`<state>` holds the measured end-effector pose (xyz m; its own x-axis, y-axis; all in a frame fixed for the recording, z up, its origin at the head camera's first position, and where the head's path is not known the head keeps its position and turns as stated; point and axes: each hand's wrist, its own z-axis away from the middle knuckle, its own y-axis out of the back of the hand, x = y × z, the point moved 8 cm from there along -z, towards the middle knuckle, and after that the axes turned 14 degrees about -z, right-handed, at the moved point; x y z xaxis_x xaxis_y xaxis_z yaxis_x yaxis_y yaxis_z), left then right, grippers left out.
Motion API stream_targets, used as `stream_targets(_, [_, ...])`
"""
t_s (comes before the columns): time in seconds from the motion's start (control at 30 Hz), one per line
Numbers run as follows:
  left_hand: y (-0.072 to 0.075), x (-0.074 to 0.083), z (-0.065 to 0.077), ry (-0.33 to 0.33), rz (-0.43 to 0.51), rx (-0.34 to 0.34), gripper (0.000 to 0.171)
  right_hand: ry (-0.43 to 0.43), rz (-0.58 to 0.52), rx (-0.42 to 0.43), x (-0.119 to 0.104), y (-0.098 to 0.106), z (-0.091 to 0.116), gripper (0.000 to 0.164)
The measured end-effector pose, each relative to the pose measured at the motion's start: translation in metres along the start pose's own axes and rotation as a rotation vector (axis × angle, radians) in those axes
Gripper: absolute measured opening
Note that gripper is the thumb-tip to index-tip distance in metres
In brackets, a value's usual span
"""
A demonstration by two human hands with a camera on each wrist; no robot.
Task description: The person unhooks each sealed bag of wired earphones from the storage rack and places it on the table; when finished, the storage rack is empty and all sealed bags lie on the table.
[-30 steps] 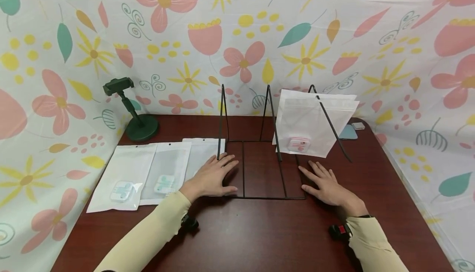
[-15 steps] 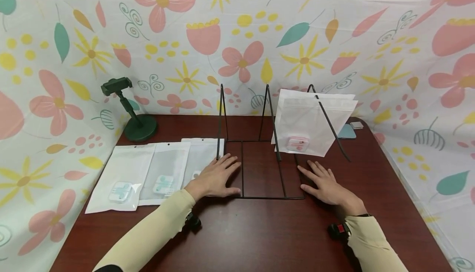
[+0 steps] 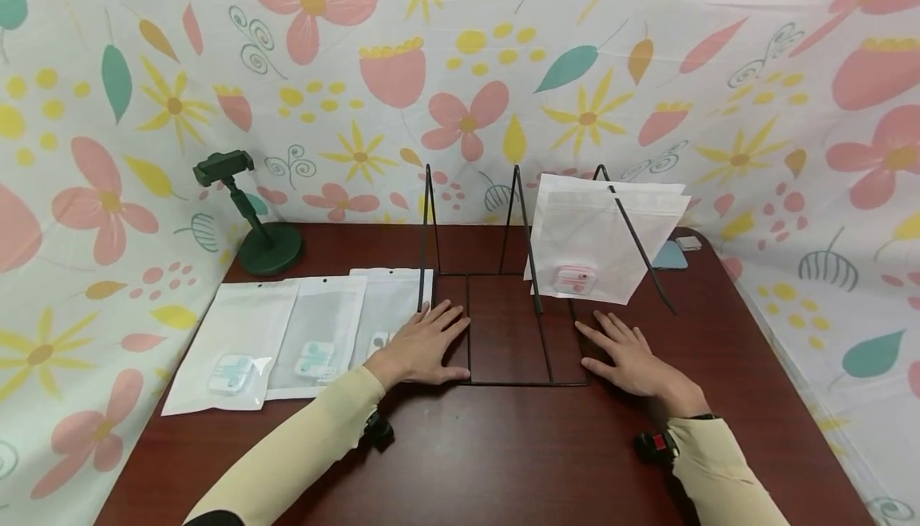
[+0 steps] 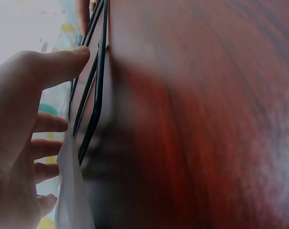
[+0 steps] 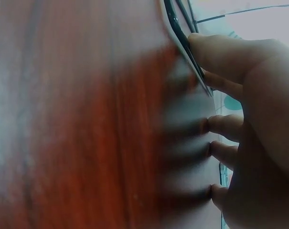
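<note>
Rack (image 3: 503,326) sits mid-table, and I see my left hand (image 3: 424,342) flat on its left edge, my right hand (image 3: 625,354) flat by its right edge, holding nothing. Three bags (image 3: 316,334) lie left; two more bags (image 3: 604,239) lean in the rack. Wrist views are blurry.

Three flat white plastic pouches (image 3: 302,334) lie in a row left of the one black wire rack (image 3: 513,286), and two more white pouches (image 3: 607,235) lean inside it. One dark green phone stand (image 3: 262,227) rises left of the rack, beyond the row, and two hands, left hand (image 3: 420,346) and right hand (image 3: 628,358), rest at the rack's base.
</note>
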<state>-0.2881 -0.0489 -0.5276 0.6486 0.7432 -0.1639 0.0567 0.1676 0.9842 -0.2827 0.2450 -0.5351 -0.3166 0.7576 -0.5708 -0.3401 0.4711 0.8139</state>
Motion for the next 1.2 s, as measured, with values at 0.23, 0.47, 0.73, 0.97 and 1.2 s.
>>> stream_targets(0.23, [-0.004, 0.005, -0.003, -0.01, -0.005, -0.011, 0.091, -0.002, 0.005, 0.019, 0.0, 0.002, 0.002, 0.064])
stream_targets(0.47, [-0.004, 0.006, -0.002, -0.003, -0.002, -0.016, 0.091, 0.053, 0.028, 0.075, -0.004, 0.01, 0.005, 0.057])
stream_targets(0.73, [-0.004, 0.004, -0.001, 0.003, -0.011, -0.036, 0.092, 0.136, 0.014, 0.317, -0.021, 0.052, 0.025, 0.033])
stream_targets(0.97, [-0.005, 0.005, -0.003, -0.002, -0.014, -0.036, 0.094, 0.226, 0.009, 0.545, -0.042, 0.092, 0.041, 0.026])
stream_targets(1.2, [-0.006, 0.005, -0.002, -0.006, -0.011, -0.044, 0.093, 0.274, -0.121, 0.707, -0.051, 0.113, 0.049, 0.032])
